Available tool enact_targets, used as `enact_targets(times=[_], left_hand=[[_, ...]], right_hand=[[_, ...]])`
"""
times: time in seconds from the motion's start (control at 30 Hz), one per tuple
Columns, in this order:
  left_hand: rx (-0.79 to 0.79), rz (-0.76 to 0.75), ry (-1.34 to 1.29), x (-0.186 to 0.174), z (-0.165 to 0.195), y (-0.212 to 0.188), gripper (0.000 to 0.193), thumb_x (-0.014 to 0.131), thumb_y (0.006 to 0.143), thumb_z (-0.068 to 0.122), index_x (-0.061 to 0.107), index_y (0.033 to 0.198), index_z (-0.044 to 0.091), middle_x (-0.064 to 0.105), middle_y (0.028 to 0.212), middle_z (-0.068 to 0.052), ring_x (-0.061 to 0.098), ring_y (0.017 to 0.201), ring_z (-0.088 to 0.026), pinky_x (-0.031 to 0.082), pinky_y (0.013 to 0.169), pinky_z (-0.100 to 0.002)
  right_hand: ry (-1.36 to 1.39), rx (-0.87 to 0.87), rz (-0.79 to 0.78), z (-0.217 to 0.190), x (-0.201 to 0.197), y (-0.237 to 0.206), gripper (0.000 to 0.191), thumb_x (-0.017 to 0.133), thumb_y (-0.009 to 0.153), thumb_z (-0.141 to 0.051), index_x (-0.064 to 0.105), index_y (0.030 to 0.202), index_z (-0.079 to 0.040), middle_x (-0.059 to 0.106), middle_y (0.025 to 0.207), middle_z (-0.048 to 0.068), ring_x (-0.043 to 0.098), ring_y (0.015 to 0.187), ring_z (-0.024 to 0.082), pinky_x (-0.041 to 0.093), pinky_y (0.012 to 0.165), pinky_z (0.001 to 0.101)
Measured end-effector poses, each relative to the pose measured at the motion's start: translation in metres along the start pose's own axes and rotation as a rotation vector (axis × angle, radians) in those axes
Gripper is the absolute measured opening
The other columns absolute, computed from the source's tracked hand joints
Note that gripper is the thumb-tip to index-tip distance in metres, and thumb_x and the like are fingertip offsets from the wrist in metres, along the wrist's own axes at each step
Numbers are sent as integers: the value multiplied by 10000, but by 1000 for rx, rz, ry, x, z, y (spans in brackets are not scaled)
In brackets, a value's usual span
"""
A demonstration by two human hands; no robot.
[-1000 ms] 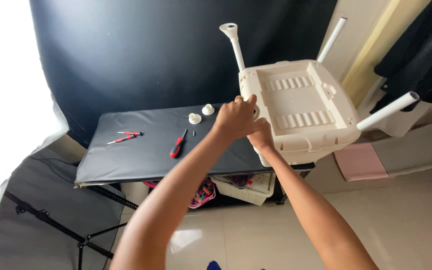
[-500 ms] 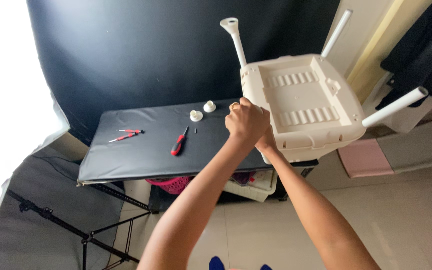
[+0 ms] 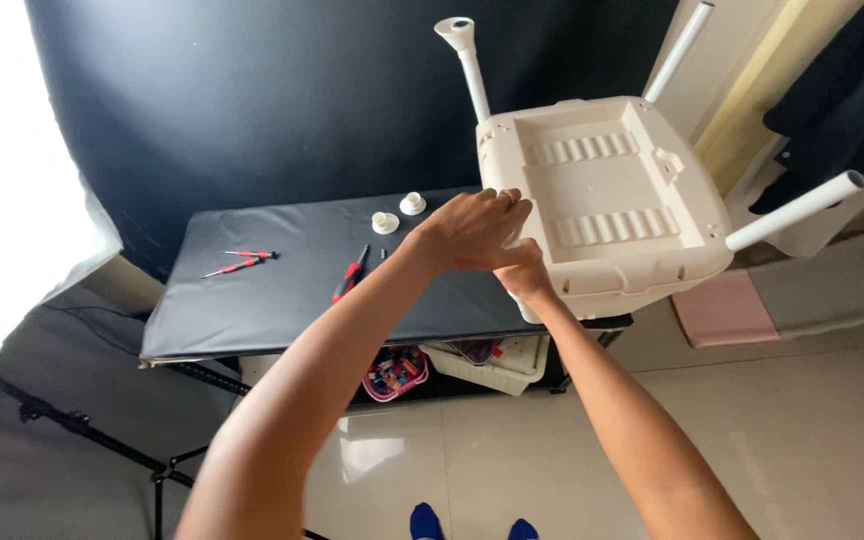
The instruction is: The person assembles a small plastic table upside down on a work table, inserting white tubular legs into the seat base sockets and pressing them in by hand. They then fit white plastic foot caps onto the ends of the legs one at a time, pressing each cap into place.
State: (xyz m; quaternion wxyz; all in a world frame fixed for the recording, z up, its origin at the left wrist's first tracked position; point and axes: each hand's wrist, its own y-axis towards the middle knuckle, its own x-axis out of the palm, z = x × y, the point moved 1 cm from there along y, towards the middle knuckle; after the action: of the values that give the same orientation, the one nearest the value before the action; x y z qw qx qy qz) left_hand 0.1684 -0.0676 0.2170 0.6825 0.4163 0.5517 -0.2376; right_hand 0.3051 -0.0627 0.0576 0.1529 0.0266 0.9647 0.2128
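A black backdrop [image 3: 252,100] hangs behind the black table [image 3: 282,300] with red screwdrivers [image 3: 242,262], then the left hand [image 3: 472,230] rests its fingers on the lifted cream stool [image 3: 607,200], the right hand [image 3: 527,280] gripping its edge, above tiled floor [image 3: 802,400].

My hands [image 3: 497,245] crowd stool [image 3: 607,200] left edge. Three legs [image 3: 797,210] jut far and right, blocking there. Table [image 3: 282,300] left half open; screwdrivers [image 3: 242,262], caps [image 3: 398,213] scattered mid-table. Near floor [image 3: 832,420] free.
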Motion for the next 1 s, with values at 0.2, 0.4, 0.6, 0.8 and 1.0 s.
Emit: enact_targets(times=[0.2, 0.4, 0.6, 0.8, 1.0], left_hand=[[-182, 249, -185, 2, 19, -15, 543, 670, 901, 467, 614, 1256, 61, 640, 1154, -201, 668, 1022, -363, 590, 797, -460], [-266, 265, 201, 27, 29, -3, 317, 663, 895, 307, 681, 1097, 63, 677, 1022, -262, 681, 733, -382, 587, 504, -457], [-775, 228, 406, 47, 66, 21, 207, 667, 846, 237, 675, 901, 37, 692, 821, -188, 687, 675, -292, 589, 600, -430], [-506, 360, 231, 38, 43, 3, 284, 702, 829, 269, 654, 926, 6, 705, 929, -223, 704, 655, -337, 591, 478, -396], [-119, 348, 163, 25, 18, -9, 310, 694, 842, 290, 665, 1043, 55, 700, 1032, -184, 710, 718, -330, 582, 532, -418]], right_hand=[[-168, -230, 17, 17, 1, -3, 167, 771, 806, -113, 698, 919, -12, 747, 813, 121, 706, 794, 273, 539, 683, 391], [-203, 51, 96, 17, 6, 5, 388, 750, 914, -288, 563, 1090, 3, 713, 859, 161, 708, 816, 323, 576, 676, 431], [-60, -116, 93, -3, 7, -2, 344, 769, 921, -247, 640, 1167, -44, 721, 1059, 165, 708, 954, 305, 566, 798, 430], [21, 93, 14, 4, 0, 4, 371, 756, 830, -205, 559, 1081, -16, 718, 893, 131, 698, 831, 269, 546, 736, 378], [32, 155, -141, 17, 1, 2, 122, 691, 857, -116, 629, 890, -16, 700, 820, 80, 657, 776, 174, 530, 665, 348]])
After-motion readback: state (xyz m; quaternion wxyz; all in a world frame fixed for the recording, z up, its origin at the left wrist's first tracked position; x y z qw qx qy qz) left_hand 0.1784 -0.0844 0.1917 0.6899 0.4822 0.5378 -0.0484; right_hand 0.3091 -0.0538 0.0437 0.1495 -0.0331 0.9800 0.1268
